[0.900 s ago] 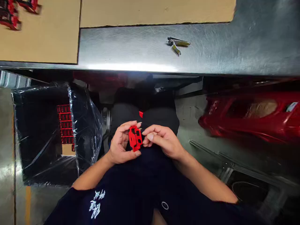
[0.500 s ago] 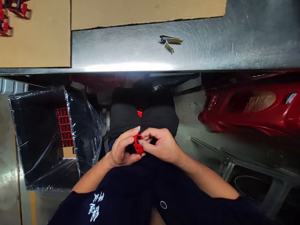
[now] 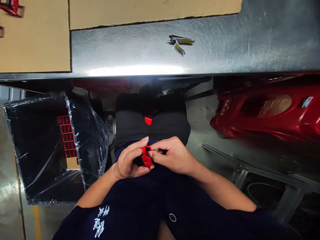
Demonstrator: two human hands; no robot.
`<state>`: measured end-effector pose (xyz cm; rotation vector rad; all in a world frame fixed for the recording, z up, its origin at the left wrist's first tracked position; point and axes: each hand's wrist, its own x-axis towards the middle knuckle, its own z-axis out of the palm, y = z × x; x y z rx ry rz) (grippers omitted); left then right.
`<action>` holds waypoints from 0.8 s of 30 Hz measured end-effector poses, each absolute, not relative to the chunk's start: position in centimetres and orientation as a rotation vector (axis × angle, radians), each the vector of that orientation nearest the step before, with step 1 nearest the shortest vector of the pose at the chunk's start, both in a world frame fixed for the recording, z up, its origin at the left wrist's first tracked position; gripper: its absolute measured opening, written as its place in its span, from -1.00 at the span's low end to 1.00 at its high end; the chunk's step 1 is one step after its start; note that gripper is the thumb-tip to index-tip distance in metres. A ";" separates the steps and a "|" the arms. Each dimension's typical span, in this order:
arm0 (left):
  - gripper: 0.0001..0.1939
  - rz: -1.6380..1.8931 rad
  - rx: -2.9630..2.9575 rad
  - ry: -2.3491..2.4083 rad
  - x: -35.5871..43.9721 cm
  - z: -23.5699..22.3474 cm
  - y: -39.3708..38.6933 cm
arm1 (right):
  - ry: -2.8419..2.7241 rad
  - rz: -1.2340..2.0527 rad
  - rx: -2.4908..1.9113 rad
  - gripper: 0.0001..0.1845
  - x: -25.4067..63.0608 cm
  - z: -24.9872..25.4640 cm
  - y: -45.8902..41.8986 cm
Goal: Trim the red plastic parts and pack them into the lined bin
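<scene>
Above my lap, a small red plastic part with a dark opening and small holes is held between both hands. My left hand wraps round it from the left, fingers along the top and thumb at its lower end. From the right, my right hand pinches at the edge of its opening with thumb and forefinger; whether something small sits between those fingertips I cannot make out. Another red piece shows between my thighs.
On the metal table lie nail clippers and cardboard sheets with red parts. A plastic-lined box at left holds rows of red parts. A large red moulded shell and a metal frame stand right.
The view has shifted slightly, so the table and box sit a little further left. Both hands keep their hold, with the red part tilted a touch differently.
</scene>
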<state>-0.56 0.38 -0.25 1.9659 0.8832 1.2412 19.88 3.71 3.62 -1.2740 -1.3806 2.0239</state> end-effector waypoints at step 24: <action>0.03 1.262 1.934 0.870 -0.5 -0.1 0.1 | -1.363 2.153 -1.217 -0.78 20.3 4.2 4.3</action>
